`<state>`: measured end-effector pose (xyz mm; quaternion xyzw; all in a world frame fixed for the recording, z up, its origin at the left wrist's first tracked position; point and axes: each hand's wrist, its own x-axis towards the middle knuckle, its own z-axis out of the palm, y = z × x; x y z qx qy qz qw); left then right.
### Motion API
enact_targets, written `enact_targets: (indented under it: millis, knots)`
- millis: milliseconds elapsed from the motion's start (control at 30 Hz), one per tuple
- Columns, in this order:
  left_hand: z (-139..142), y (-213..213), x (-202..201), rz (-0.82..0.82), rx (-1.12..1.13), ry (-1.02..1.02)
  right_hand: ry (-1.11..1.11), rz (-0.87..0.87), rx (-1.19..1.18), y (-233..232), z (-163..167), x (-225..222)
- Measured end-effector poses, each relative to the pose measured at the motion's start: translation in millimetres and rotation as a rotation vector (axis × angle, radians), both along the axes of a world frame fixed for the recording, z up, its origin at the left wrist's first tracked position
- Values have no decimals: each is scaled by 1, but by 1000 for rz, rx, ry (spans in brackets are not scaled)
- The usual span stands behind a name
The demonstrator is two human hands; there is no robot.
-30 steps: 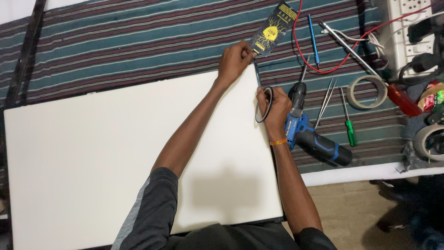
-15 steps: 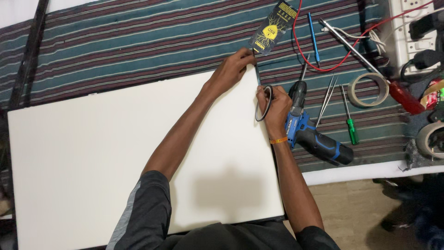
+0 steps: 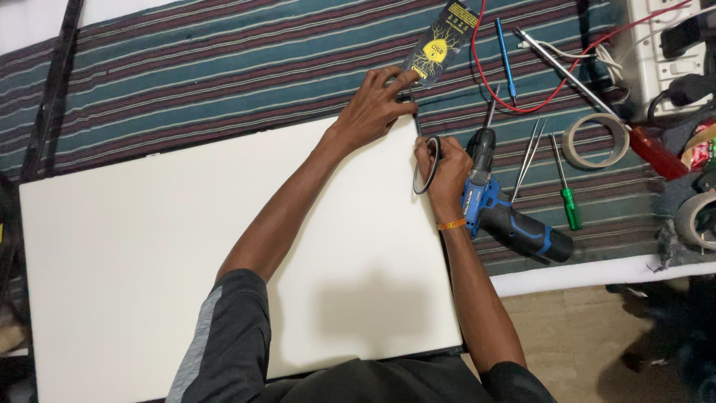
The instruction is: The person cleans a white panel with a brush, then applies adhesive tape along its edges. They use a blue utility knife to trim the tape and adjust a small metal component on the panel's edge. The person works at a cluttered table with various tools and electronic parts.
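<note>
Even, fairly bright indoor light falls from overhead across the white panel, which reads flat and slightly cream with no blown-out glare. A soft, blurred shadow of the person's head and shoulders pools on the panel toward 6 o'clock, and the forearms cast thin, faint shadows just beside them. The striped cloth is rendered sharply, its lines crisp from 9 to 12 o'clock. The corner at 4 o'clock drops into dim murk over the floor, where detail is lost. Straight edges bow slightly toward the frame's borders, a wide-lens effect. Focus holds throughout; no motion blur on either hand.
</note>
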<state>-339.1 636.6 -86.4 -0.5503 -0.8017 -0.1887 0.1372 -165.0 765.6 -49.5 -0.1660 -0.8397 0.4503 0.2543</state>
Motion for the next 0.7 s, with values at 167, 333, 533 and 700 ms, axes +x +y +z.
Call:
enact_targets:
  millis: [167,333,533,700]
  knots:
    - [6,2,16,-61,-10,-63,1,9,-9,1,-3,1]
    - [10,2,35,-88,9,-212,-20,9,48,0,3,1]
    - [14,-2,37,-88,60,-232,21,98,-31,-3,36,26]
    - [16,-4,39,-78,46,-196,17,69,22,-13,65,66]
